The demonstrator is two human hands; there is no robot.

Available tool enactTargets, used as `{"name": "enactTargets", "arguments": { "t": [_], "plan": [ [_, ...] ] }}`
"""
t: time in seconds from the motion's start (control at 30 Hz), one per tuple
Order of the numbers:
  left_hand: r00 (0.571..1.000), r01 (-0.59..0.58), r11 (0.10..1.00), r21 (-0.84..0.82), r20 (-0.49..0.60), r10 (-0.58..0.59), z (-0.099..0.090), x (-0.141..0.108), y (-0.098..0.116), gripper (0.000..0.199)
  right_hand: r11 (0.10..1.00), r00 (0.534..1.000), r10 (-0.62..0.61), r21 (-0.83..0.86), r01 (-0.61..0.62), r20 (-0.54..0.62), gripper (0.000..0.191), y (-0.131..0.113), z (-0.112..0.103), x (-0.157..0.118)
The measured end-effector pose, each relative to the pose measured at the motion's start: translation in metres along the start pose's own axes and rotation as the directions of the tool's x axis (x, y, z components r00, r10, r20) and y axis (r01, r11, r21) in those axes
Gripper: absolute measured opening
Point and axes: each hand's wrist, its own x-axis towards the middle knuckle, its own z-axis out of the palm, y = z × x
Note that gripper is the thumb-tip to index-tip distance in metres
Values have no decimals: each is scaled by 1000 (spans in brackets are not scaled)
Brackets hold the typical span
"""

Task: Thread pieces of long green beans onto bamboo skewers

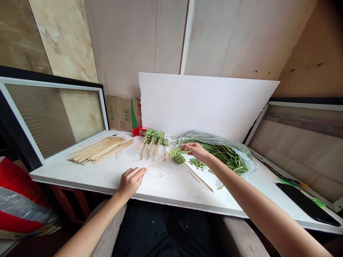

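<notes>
On the white table (102, 175), a clear plastic bag (250, 162) of long beans (225, 157) is set right of centre; bamboo skewers (98, 150) are piled at left. By the left hand (132, 181), a single skewer (157, 163) is grasped; the right hand (197, 151) is held at bean pieces (174, 152) on its far end, grip indiscernible.

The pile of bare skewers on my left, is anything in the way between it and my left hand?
Nothing visible stands between your left hand and the bare skewers, just white tabletop. That hand does already hold a skewer, which points away from the pile.
</notes>
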Motion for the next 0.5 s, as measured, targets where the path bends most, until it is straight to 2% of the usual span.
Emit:
{"name": "enactTargets", "arguments": {
  "t": [0.17, 0.5],
  "plan": [
    [999, 31, 999, -4, 18, -31, 0, -1, 0, 24, 998, 999, -32, 53, 30, 36, 51, 0, 5, -1],
    [996, 77, 996, -35, 52, -75, 0, -2, -1, 30, 999, 999, -46, -27, 46, -8, 59, 4, 12, -1]
  ]
}}
